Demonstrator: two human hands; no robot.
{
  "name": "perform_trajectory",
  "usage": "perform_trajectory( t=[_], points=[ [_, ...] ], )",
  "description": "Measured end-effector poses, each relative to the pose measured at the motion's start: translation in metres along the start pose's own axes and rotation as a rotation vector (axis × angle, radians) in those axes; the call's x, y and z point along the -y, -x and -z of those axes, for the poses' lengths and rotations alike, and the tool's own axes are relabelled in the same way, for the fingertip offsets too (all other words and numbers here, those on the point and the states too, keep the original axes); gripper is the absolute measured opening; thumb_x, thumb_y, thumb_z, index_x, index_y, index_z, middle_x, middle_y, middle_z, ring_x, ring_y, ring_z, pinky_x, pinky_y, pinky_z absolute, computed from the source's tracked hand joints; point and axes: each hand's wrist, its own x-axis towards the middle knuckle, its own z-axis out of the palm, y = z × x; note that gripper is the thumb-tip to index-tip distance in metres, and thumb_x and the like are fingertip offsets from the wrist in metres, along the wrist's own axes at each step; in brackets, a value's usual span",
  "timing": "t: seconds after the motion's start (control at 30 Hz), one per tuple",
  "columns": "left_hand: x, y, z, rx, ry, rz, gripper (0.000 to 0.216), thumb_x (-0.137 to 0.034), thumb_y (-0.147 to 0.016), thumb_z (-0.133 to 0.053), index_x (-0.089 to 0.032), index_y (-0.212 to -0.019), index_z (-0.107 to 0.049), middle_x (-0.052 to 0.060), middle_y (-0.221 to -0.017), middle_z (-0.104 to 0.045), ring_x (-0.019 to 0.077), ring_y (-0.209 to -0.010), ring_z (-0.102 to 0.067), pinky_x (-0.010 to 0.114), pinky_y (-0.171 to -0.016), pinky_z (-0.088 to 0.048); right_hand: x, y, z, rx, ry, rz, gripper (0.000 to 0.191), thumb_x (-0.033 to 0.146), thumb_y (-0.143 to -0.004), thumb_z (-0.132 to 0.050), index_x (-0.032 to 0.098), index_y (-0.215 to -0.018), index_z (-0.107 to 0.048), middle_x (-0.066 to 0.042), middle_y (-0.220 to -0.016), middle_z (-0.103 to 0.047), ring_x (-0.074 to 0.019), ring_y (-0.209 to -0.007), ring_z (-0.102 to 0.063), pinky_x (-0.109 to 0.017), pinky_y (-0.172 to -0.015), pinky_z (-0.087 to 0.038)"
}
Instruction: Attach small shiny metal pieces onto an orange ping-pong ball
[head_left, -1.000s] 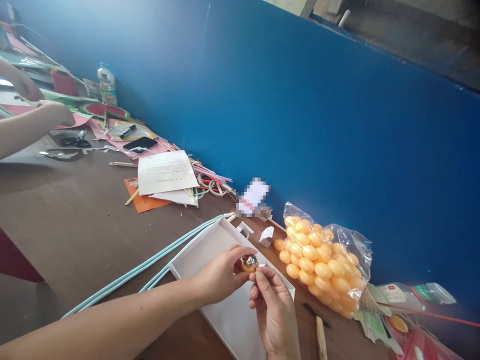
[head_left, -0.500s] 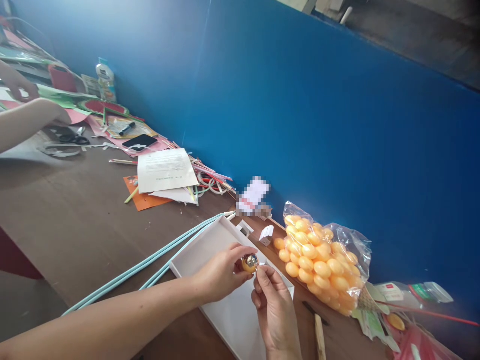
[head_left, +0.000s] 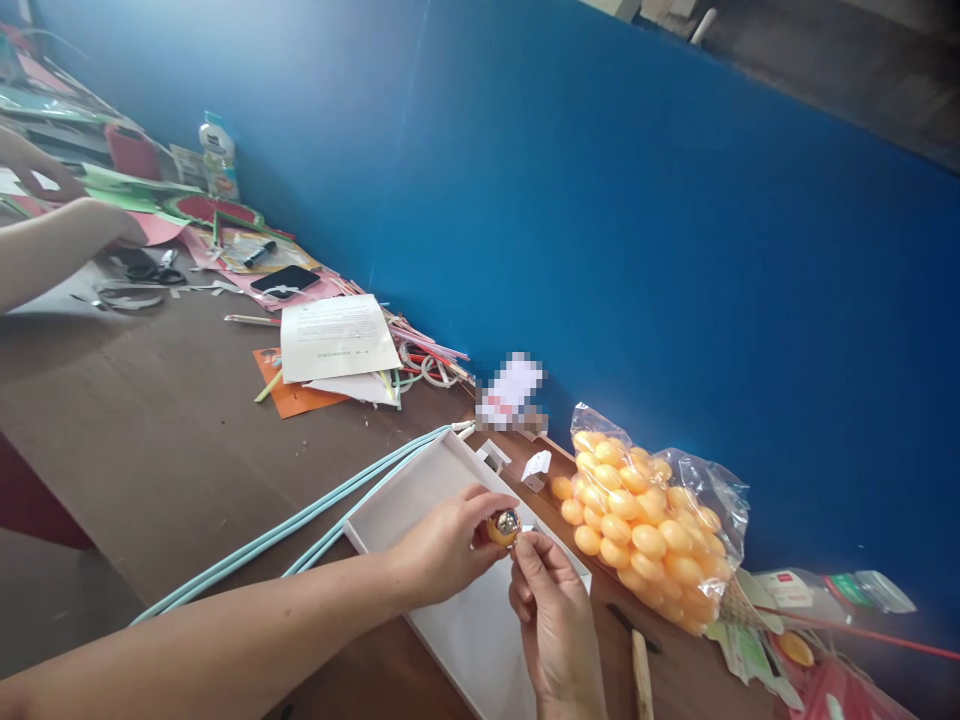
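My left hand [head_left: 442, 548] curls its thumb and fingers around a small shiny metallic ball [head_left: 504, 526], gold below with a silvery top. Close against the ball's right side, my right hand [head_left: 553, 610] pinches thumb to forefinger. Whatever lies in that pinch is too small to make out. Both hands hover over a shallow white box lid [head_left: 476, 640], lying aslant on the brown table. A clear plastic bag [head_left: 739, 505] full of yellow-orange balls [head_left: 649, 540] leans beside the lid on the right.
Pale blue tubes [head_left: 300, 515] run left from the lid. Paper sheets [head_left: 341, 340], a black phone [head_left: 285, 280] and scissors [head_left: 156, 270] lie farther left, near another person's arm [head_left: 60, 245]. A wooden handle [head_left: 641, 670] and a plastic bottle [head_left: 810, 592] lie right. A blue partition [head_left: 600, 230] stands behind.
The view has shifted slightly, so everything sits a little farther right. Both hands keep nearly the same hold at the metallic ball.
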Motion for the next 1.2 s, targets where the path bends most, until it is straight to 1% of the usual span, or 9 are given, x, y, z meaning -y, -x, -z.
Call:
perform_trajectory(
  t=[0.13, 0.4, 0.77, 1.2],
  points=[
    [-0.0003, 0.0007, 0.0002, 0.001, -0.014, -0.012, 0.037, -0.025, -0.077, -0.055, -0.025, -0.114, -0.051, 0.004, -0.098, -0.054, 0.0103, -0.068, -0.055, 0.024, -0.067, -0.049, -0.0004, 0.0012, 0.0005, -0.003, -0.002, 0.002, 0.015, 0.032, -0.078, -0.062, 0.018, -0.081, -0.059, 0.008, -0.051, -0.034, -0.0045, -0.046, -0.024, -0.019, -0.042, -0.016],
    [-0.0008, 0.0008, 0.0004, 0.003, -0.047, -0.005, 0.036, -0.025, -0.078, -0.055, -0.025, -0.113, -0.052, 0.004, -0.096, -0.054, 0.0103, -0.068, -0.056, 0.023, -0.066, -0.048, -0.0016, 0.0007, 0.0011, 0.021, -0.036, -0.005, 0.013, 0.031, -0.080, -0.060, 0.018, -0.081, -0.058, 0.007, -0.053, -0.034, -0.0048, -0.048, -0.025, -0.018, -0.043, -0.020],
    [-0.0021, 0.0008, 0.0016, 0.007, -0.068, -0.001, 0.035, -0.027, -0.078, -0.055, -0.024, -0.112, -0.053, 0.004, -0.095, -0.055, 0.0111, -0.067, -0.056, 0.024, -0.065, -0.048, 0.0000, -0.0003, 0.0014, 0.033, -0.030, -0.024, 0.013, 0.031, -0.079, -0.061, 0.018, -0.080, -0.058, 0.008, -0.053, -0.034, -0.0050, -0.048, -0.023, -0.019, -0.043, -0.019],
    [-0.0035, 0.0013, 0.0022, 0.002, -0.073, 0.010, 0.035, -0.028, -0.077, -0.055, -0.024, -0.113, -0.053, 0.004, -0.094, -0.054, 0.0113, -0.067, -0.056, 0.024, -0.065, -0.048, -0.0020, -0.0001, 0.0005, 0.033, -0.067, -0.027, 0.013, 0.031, -0.080, -0.059, 0.018, -0.081, -0.057, 0.008, -0.052, -0.031, -0.0053, -0.048, -0.023, -0.018, -0.044, -0.021]
  ],
)
